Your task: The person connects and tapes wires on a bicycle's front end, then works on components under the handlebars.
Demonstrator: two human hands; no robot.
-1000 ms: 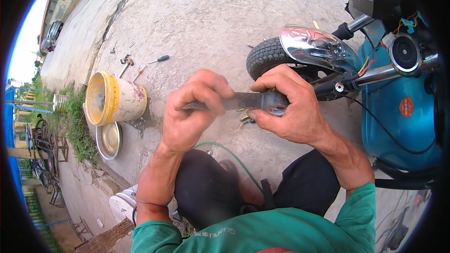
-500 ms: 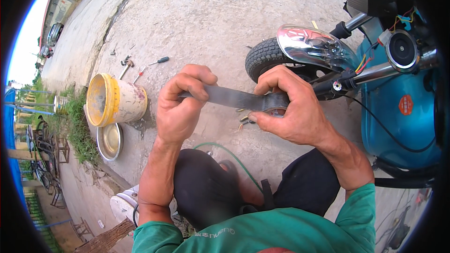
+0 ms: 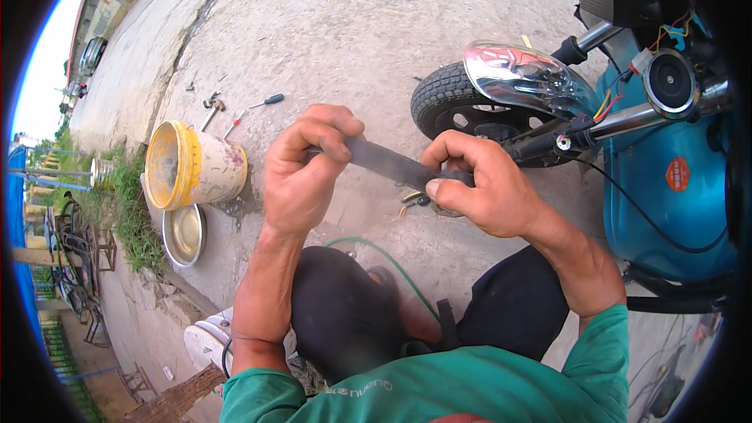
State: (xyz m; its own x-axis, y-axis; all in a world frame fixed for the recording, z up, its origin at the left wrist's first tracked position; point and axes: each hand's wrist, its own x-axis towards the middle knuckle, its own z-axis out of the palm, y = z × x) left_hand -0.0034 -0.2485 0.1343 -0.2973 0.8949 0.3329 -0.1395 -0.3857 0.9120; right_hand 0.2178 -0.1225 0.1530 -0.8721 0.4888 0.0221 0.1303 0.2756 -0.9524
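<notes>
A strip of black tape (image 3: 388, 161) is stretched between my two hands, above the ground and in front of my knees. My left hand (image 3: 301, 168) pinches its free end between thumb and fingers. My right hand (image 3: 493, 188) grips the tape where it meets the roll (image 3: 456, 180), with the thumb pressed on the strip. Most of the roll is hidden behind the right fingers. Below the tape, a few small parts with wires (image 3: 413, 201) lie on the concrete.
To the right stands a blue vehicle (image 3: 666, 196) with a front wheel (image 3: 446, 98), chrome mudguard (image 3: 529, 74), round horn (image 3: 671, 81) and loose wires. At left are a paint-stained bucket (image 3: 215, 168), a metal basin (image 3: 186, 236) and a screwdriver (image 3: 266, 101). A green hose (image 3: 388, 260) runs between my legs.
My right hand has shifted its grip: the thumb now presses on the strip and the roll is more hidden. The stretch of tape slants down more to the right. My left hand has barely moved.
</notes>
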